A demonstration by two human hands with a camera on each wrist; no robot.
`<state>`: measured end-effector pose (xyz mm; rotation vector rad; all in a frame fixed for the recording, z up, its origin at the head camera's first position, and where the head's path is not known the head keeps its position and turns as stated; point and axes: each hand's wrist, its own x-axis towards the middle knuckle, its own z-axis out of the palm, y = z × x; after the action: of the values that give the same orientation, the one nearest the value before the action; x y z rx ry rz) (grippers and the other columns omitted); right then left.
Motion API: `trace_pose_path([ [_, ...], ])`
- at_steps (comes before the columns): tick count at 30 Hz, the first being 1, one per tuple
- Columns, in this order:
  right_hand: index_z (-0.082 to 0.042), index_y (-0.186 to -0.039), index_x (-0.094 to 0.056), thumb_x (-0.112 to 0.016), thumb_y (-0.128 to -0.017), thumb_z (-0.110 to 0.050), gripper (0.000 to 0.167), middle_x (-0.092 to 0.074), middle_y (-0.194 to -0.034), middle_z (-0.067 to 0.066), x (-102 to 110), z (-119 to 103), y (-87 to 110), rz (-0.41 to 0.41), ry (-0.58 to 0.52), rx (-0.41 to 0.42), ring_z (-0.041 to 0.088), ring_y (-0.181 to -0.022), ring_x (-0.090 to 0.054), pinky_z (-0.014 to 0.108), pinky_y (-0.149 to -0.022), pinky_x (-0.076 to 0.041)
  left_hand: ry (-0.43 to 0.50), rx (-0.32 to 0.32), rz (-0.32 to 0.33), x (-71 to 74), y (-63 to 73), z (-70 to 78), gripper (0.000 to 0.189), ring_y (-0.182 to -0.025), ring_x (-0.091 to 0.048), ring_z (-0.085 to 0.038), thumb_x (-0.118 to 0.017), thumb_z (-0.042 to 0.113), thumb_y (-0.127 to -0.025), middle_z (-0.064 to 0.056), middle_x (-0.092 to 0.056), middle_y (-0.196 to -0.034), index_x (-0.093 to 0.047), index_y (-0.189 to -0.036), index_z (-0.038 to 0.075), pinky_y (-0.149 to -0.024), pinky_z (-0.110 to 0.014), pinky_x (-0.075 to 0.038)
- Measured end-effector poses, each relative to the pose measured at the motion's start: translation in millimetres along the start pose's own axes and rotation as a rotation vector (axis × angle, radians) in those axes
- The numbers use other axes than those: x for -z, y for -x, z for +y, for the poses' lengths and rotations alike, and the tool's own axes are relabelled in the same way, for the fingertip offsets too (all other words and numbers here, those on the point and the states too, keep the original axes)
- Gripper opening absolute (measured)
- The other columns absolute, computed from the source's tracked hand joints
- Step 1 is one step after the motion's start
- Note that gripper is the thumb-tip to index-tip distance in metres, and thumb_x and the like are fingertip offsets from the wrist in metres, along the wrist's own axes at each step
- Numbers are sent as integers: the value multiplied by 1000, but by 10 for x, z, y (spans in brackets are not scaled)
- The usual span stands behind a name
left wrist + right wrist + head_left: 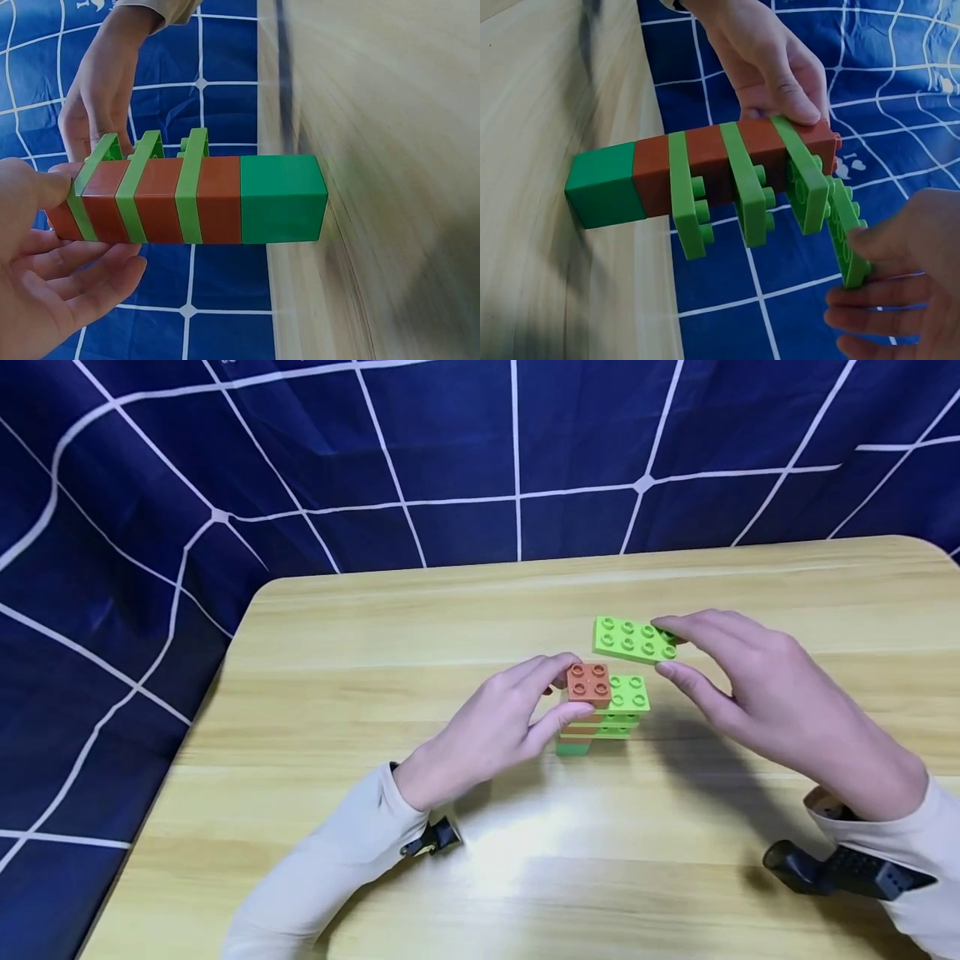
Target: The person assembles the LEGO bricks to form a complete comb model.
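Note:
A tower of toy building bricks stands upright on the table, with a dark green brick (pixel 283 199) at its base. Above that, orange-brown bricks (pixel 709 146) alternate with thin light green plates (pixel 744 184) that jut out to one side. My left hand (pixel 495 718) grips the orange-brown top brick (pixel 588 683) between thumb and fingers. My right hand (pixel 772 693) pinches one end of a loose light green plate (pixel 630 639), two studs wide. In the head view this plate is just beyond the tower's top, apart from the top brick.
The wooden table (pixel 337 693) reaches back to a dark blue cloth with white lines (pixel 457 460), which also hangs at the left. Black wrist devices (pixel 847 870) sit at both sleeves.

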<state>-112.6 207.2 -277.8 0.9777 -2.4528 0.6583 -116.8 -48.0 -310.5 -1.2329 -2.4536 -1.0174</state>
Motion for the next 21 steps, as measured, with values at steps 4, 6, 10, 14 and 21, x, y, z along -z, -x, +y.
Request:
trace_pose_path([
  [4,2,-120,-62,-51,-100,-41,49,-66,-107,14,5,-21,1,22,-23,48,29,-97,-62,4,-95,-33,17,21,-11,7,-16,15,40,-95,-65,-19,-63,20,-95,-9,-67,-108,-54,-126,-4,-87,-19,-52],
  [6,2,-120,-62,-47,-100,-45,54,-66,-106,14,-3,-39,6,22,-23,62,28,-96,-63,4,-94,-34,24,39,-19,7,-9,22,41,-95,-65,-20,-63,20,-95,-9,-67,-109,-53,-127,-3,-86,-19,-52],
  [10,2,-120,-62,-47,-100,-45,54,-67,-106,14,20,-71,24,34,-8,55,28,-95,-64,5,-93,-35,17,50,-24,7,-10,37,42,-97,-66,-19,-63,21,-95,-9,-67,-109,-53,-128,-4,-88,-19,-52],
  [14,2,-120,-62,-50,-99,-41,50,-67,-107,14,31,-95,32,45,-30,58,29,-97,-63,3,-96,-33,20,55,-25,4,-2,42,43,-99,-65,-19,-62,21,-95,-10,-67,-110,-52,-129,-5,-90,-20,-51],
  [21,3,-123,-61,-42,-101,-44,55,-66,-109,13,-10,-192,11,23,-67,115,25,-97,-64,3,-97,-35,95,75,-37,-3,7,54,38,-101,-64,-14,-60,21,-97,-5,-68,-109,-53,-129,1,-90,-20,-51],
])
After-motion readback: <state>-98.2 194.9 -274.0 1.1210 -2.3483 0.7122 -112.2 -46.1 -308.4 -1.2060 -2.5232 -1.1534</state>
